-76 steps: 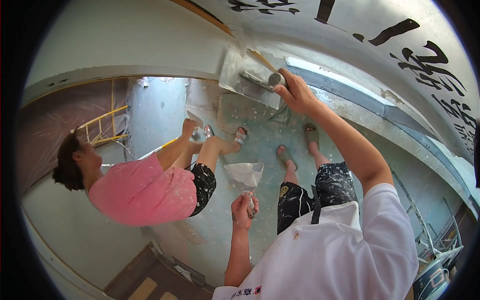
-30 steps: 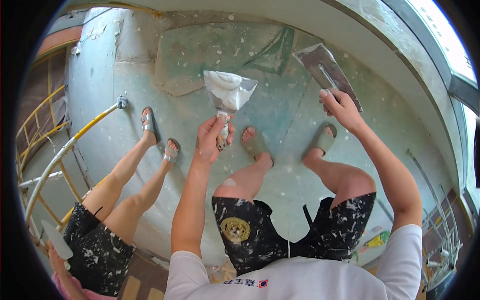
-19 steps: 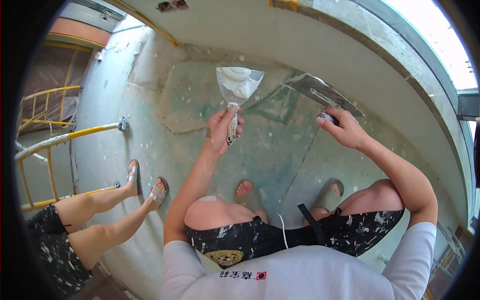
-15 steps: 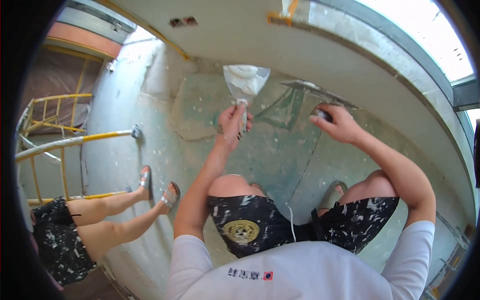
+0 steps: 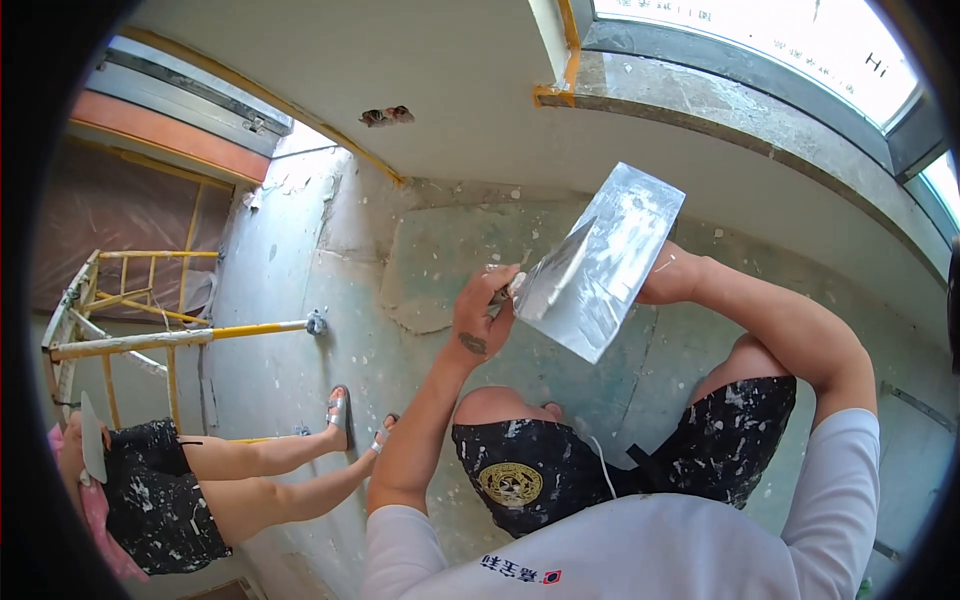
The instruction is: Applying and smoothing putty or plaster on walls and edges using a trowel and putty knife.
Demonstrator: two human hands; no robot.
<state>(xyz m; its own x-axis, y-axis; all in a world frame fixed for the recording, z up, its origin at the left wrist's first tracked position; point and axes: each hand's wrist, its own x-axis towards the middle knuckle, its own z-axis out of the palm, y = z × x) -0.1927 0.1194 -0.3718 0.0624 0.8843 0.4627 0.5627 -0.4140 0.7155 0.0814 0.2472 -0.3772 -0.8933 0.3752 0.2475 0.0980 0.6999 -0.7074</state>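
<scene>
My left hand (image 5: pixel 484 312) is closed round the handle of a putty knife, whose blade (image 5: pixel 558 268) is seen nearly edge-on against the steel plate of a plastering trowel. The trowel (image 5: pixel 628 262) is tilted with its broad flat face turned up toward me, smeared with white putty. Behind its right edge, my right hand (image 5: pixel 672 274) holds it from the back; the trowel's handle and most of my right fingers are hidden. A ridge of putty shows along the putty knife.
A pale wall with an open socket hole (image 5: pixel 386 116) rises ahead, under a stone window sill (image 5: pixel 690 95). At left stands a yellow-and-white metal scaffold frame (image 5: pixel 260 331). Beside it a co-worker in speckled shorts (image 5: pixel 160 490) holds a pale flat blade (image 5: pixel 92 440). The greenish floor (image 5: pixel 450 265) is spattered.
The trowel has come away from the foot of the wall and turned face up. The putty knife has moved right and met its plate. My view has shifted, showing more window.
</scene>
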